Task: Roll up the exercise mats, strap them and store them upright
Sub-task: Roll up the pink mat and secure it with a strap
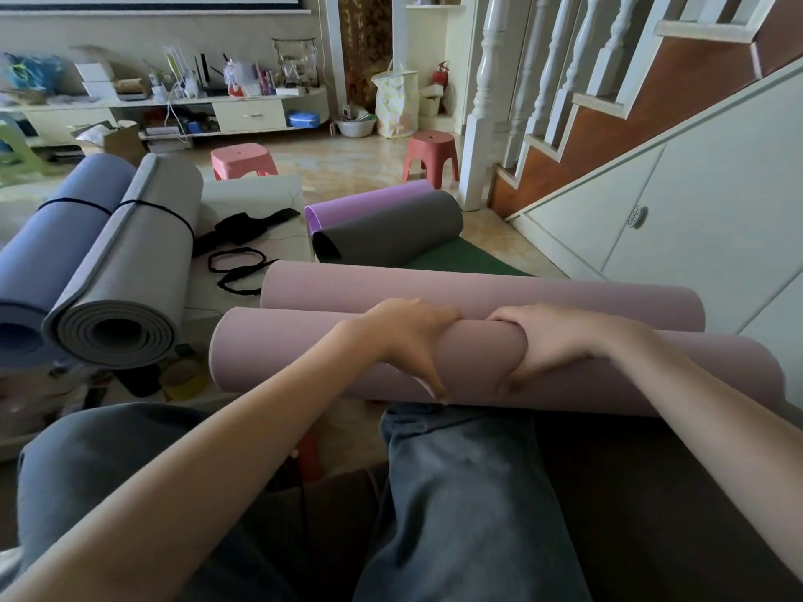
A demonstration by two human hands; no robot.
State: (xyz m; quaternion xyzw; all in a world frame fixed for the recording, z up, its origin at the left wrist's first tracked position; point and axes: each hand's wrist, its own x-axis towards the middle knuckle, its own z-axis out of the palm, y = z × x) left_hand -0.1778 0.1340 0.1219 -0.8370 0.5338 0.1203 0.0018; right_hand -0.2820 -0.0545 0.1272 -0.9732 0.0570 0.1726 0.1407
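Across the lap, just above the knees, lies a pink mat (pixel 330 354) rolled into a tube, w/ a second pink roll (pixel 478 293) touching it on the far side; possibly one mat doubled over, can't tell from this angle. Left hand (pixel 408 341) and right hand (pixel 552 341) sit side by side at mid-roll, fingers (pixel 428 375) curled over the top and squeezing it, thumbs on the near side. No strap on it yet.

Risk: ease the squeeze and the springy foam likely unwinds. The loose black straps (pixel 237 267) lie well apart on the low surface to the left, so reaching means one hand lets go.

Two strapped rolls, blue (pixel 52 249) and grey (pixel 130 271), lie beside them. No readable brand or writing anywhere.
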